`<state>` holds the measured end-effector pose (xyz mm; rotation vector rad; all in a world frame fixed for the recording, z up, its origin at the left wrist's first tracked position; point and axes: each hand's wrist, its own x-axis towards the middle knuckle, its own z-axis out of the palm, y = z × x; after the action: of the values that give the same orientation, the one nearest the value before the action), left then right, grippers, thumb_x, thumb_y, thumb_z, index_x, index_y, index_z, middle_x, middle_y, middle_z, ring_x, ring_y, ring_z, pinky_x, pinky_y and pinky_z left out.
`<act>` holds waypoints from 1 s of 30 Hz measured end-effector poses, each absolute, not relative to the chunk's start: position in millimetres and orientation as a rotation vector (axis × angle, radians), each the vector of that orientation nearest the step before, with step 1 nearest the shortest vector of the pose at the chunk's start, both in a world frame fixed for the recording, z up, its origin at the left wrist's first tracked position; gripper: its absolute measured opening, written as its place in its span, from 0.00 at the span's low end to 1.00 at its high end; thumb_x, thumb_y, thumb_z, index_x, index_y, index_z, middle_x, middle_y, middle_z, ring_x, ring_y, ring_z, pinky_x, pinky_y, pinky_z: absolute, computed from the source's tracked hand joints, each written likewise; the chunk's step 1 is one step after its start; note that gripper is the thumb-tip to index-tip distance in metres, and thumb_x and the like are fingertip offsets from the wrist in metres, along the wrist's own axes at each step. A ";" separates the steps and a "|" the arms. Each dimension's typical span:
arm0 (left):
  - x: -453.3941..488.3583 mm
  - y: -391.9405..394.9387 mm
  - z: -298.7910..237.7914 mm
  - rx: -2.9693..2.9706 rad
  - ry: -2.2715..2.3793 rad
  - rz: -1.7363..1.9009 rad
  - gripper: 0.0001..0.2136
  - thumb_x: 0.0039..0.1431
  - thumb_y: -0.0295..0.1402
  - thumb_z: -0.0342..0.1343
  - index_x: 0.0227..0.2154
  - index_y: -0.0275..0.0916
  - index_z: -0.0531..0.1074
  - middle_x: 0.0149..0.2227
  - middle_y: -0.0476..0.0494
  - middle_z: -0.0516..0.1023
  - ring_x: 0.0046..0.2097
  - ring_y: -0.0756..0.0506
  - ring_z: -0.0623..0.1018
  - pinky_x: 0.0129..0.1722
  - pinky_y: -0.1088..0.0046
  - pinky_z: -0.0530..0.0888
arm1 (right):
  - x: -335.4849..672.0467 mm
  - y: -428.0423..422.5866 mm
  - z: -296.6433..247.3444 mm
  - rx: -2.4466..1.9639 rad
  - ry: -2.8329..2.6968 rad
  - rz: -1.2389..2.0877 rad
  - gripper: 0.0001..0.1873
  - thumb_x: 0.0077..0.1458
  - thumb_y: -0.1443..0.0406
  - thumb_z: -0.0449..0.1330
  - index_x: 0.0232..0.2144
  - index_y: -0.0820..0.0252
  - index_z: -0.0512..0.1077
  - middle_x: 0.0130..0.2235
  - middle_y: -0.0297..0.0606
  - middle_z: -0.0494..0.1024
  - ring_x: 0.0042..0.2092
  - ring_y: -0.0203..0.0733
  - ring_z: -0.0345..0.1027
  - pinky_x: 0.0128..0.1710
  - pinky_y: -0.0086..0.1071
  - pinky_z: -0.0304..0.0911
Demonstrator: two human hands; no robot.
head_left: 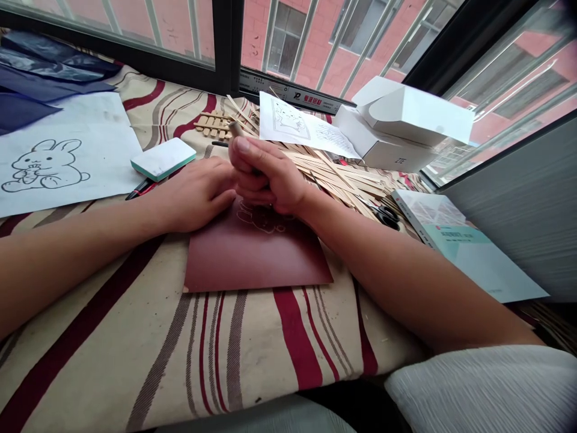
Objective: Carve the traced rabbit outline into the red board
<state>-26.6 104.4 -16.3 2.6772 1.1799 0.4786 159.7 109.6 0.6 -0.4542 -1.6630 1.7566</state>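
Observation:
A reddish-brown sheet (261,264) lies on the striped cloth in front of me, with a pale line drawing on its upper part. My right hand (265,174) is closed in a fist over that drawing. It grips a slim tool (235,128) whose round, wood-coloured end sticks out at the top; the working tip is hidden beneath the fist. My left hand (205,195) lies flat on the sheet's upper left, fingers stretched out towards my right hand. Its fingertips are partly covered.
To the left are a rabbit drawing on paper (103,138), a small white-and-green block (162,159) and a pen (140,189). Thin wooden strips (333,180), black-handled scissors (386,215), a printed sheet (302,126), white boxes (406,120) and a book (473,246) lie back and right.

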 end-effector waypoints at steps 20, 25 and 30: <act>-27.4 108.9 -22.4 2.615 1.320 0.472 0.25 0.64 0.47 0.42 0.55 0.38 0.70 0.57 0.33 0.75 0.59 0.32 0.75 0.66 0.47 0.70 | 165.0 100.8 1.8 -0.712 -1.049 1.536 0.26 0.78 0.53 0.49 0.26 0.54 0.54 0.18 0.19 0.47 0.16 0.27 0.35 0.16 0.25 0.35; -29.4 111.0 -25.6 2.615 1.327 0.490 0.26 0.64 0.48 0.42 0.55 0.37 0.70 0.56 0.35 0.75 0.59 0.32 0.75 0.65 0.48 0.71 | 164.2 107.9 3.4 -0.765 -0.998 1.493 0.25 0.76 0.54 0.53 0.26 0.54 0.54 0.17 0.19 0.50 0.16 0.26 0.38 0.14 0.23 0.37; -31.1 109.9 -27.4 2.650 1.318 0.539 0.25 0.68 0.48 0.40 0.54 0.37 0.71 0.53 0.37 0.75 0.55 0.34 0.76 0.63 0.48 0.73 | 156.5 101.6 2.3 -0.713 -1.167 1.425 0.24 0.73 0.56 0.59 0.26 0.55 0.57 0.19 0.20 0.54 0.17 0.25 0.41 0.14 0.21 0.43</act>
<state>-31.1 109.9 -27.4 2.6500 1.3181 0.5385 156.5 101.6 2.3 -0.7135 -1.1672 1.4246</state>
